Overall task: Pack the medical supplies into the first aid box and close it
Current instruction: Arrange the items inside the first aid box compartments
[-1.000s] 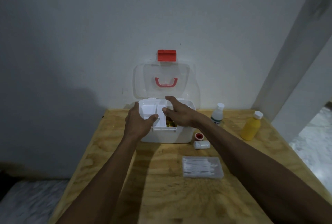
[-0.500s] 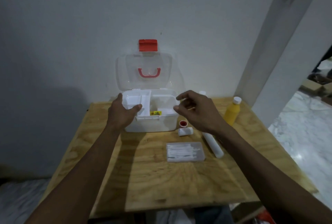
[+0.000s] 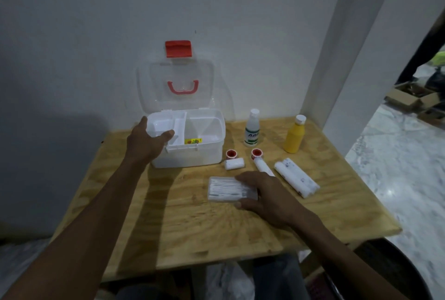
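The white first aid box (image 3: 192, 156) stands open at the back of the wooden table (image 3: 168, 222), its clear lid (image 3: 177, 87) with red latch leaning on the wall. My left hand (image 3: 147, 144) grips the white inner tray (image 3: 166, 128) at the box's left side. My right hand (image 3: 262, 195) lies on the right end of a clear flat case of cotton swabs (image 3: 228, 190), fingers curled around it. To the right lie a small bandage roll (image 3: 234, 163), two red tape rolls (image 3: 232, 154), a long roll (image 3: 262, 167) and a pair of wrapped rolls (image 3: 296, 180).
A white bottle (image 3: 252, 131) and a yellow bottle (image 3: 294, 134) stand upright at the back right. A white pillar (image 3: 342, 58) rises behind the table's right corner. Cardboard boxes (image 3: 409, 99) sit on the marble floor far right. A dark round object (image 3: 395, 273) lies below the front right edge.
My right hand left the box and came down onto the swab case at the table's middle. The view tilted down and back, showing more supplies. My left hand stayed on the tray.
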{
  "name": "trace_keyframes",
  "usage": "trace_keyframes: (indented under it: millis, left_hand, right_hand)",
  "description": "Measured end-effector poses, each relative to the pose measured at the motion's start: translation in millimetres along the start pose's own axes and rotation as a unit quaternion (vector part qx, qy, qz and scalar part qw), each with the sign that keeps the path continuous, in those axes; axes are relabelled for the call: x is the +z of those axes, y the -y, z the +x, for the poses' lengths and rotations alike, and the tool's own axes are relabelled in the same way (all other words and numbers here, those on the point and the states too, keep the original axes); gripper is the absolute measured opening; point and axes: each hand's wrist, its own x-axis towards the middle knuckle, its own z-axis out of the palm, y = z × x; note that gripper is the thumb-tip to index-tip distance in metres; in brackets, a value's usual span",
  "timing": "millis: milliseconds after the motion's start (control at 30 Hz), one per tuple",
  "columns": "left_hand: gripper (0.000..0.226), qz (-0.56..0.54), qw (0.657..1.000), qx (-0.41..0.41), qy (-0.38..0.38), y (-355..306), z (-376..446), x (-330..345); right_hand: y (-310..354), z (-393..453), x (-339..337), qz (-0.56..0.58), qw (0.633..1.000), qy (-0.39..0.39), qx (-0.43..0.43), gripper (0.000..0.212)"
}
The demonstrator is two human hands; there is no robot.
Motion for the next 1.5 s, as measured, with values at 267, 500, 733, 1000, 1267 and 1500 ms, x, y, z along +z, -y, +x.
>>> trace_keyframes:
  millis: [267,500,733,1000,1267,1500]
  left_hand:
    - [0.080,-0.004,1.000,0.002,0.001,-3,-4,-1]
    - [0.080,-0.026,1.000,0.001,0.003,-3,-5,-2]
    - [0.072,-0.039,0.999,0.014,-0.004,-5,-6,-3]
    - [0.076,-0.065,0.998,0.008,-0.013,0,1,-1]
    - [0.073,-0.072,0.997,0.011,-0.016,2,5,1]
    - [0.075,-0.063,0.998,0.016,-0.015,10,10,4]
  right_hand:
    - [3,-4,-6,0.014,0.999,-0.018,-0.027,0.059]
    - [41,35,-62,0.040,0.989,-0.107,-0.091,0.056]
    - [63,120,-81,-0.094,0.988,-0.086,-0.087,0.060]
    - [71,170,-58,-0.193,0.978,-0.014,-0.078,0.060]
    - [77,187,-35,-0.211,0.974,0.019,-0.075,0.064]
    - [80,195,-20,-0.205,0.976,0.036,-0.058,0.064]
